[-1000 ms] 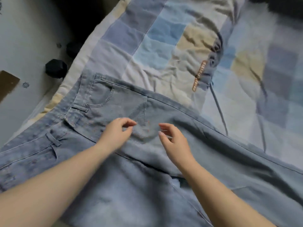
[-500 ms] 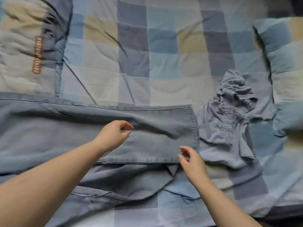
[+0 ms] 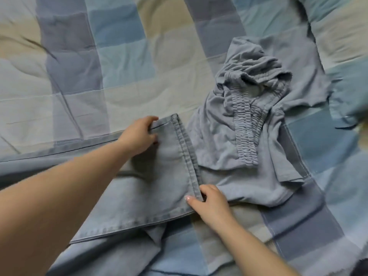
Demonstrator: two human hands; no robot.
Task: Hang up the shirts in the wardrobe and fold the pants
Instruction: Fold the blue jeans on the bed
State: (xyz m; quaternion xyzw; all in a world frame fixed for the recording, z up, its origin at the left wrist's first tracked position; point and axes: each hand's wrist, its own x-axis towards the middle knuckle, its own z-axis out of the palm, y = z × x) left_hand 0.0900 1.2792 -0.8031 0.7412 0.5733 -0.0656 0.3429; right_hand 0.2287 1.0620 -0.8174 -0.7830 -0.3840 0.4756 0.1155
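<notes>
Light blue jeans (image 3: 155, 188) lie flat across the bed, their legs stacked and the hem end pointing right. My left hand (image 3: 139, 136) pinches the far corner of the hem, with the thumb on top of the cloth. At the near corner of the same hem, my right hand (image 3: 211, 206) pinches the denim edge. A crumpled grey-blue garment with a gathered elastic band (image 3: 249, 124) lies just right of the hem, partly under it.
A checked quilt (image 3: 123, 56) in blue, beige and grey covers the bed. A pillow in the same pattern (image 3: 342, 32) lies at the upper right. A dark patch shows at the bottom right corner, beyond the bed's edge.
My view swung from the jeans' waistband along the legs to the hem. Both hands moved there and took hold of the hem's two corners.
</notes>
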